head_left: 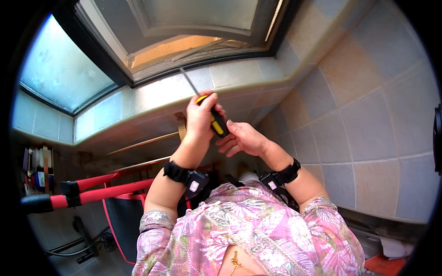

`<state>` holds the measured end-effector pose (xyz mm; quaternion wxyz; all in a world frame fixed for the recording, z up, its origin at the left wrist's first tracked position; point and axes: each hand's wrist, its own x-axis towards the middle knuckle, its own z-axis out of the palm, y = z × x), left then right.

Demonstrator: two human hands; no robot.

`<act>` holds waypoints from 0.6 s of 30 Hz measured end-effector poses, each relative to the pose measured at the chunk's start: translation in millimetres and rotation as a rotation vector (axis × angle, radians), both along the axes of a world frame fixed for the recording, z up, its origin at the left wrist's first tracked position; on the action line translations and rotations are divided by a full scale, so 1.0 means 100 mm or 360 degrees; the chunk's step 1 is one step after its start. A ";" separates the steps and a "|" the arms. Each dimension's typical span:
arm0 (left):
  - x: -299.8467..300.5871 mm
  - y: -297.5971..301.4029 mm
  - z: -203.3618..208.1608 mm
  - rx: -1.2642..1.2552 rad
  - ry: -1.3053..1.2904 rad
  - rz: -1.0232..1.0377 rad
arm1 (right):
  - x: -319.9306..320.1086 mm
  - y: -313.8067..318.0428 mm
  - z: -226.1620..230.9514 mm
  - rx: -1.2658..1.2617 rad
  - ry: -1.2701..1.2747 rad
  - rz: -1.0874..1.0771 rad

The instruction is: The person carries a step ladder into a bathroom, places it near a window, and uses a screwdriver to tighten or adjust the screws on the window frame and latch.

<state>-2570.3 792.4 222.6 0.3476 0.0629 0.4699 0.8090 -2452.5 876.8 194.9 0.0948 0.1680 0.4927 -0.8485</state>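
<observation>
Beyond the pink floral top (248, 216), I watch remotely as the left hand (200, 115) wraps its fingers around a black-and-yellow screwdriver (217, 124) — the right hand (246, 139), fingers parted, beside its handle end (223, 133), contact unclear to me. The shaft (189, 82) points toward the tiled sill (230, 76); past it, a dark-framed window (198, 14).

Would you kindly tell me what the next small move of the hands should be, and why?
Perhaps closing the right hand on the lower end of the screwdriver would be best: the left hand grips its black-and-yellow handle, while the right lies open beside that end.
</observation>
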 end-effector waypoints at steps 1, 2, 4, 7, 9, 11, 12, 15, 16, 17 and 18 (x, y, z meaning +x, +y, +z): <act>0.07 0.13 0.03 0.0004 0.0010 -0.0008 | 0.05 0.01 0.05 -0.0236 0.0060 -0.0013; 0.12 0.23 0.04 -0.0037 0.0082 -0.0108 | 0.09 0.06 0.06 -0.0291 0.0169 -0.0065; 0.17 0.48 0.10 -0.0157 0.0242 -0.0277 | 0.18 0.24 0.16 -0.0388 0.0251 -0.0194; 0.25 0.76 0.04 -0.0400 0.0494 -0.0528 | 0.40 0.44 0.17 -0.0064 0.0240 -0.0546; 0.34 0.94 0.01 -0.0564 0.0632 -0.0507 | 0.51 0.59 0.17 0.0363 0.0252 -0.0872; 0.42 1.05 0.05 -0.0527 0.0554 -0.0642 | 0.61 0.75 0.19 0.0671 0.0256 -0.1080; 0.43 1.15 0.04 -0.0418 0.0483 -0.0704 | 0.65 0.85 0.22 0.0846 0.0245 -0.1129; 0.51 1.47 0.03 -0.0300 0.0410 -0.0741 | 0.67 1.03 0.31 0.1637 0.0357 -0.1289; 0.53 1.55 0.03 -0.0291 0.0393 -0.0750 | 0.68 1.05 0.33 0.1944 0.0409 -0.1340; 0.53 1.61 0.04 -0.0283 0.0376 -0.0756 | 0.67 1.09 0.36 0.2251 0.0463 -0.1383; 0.54 1.69 0.04 -0.0235 0.0347 -0.0756 | 0.68 1.14 0.40 0.2257 0.0435 -0.1370</act>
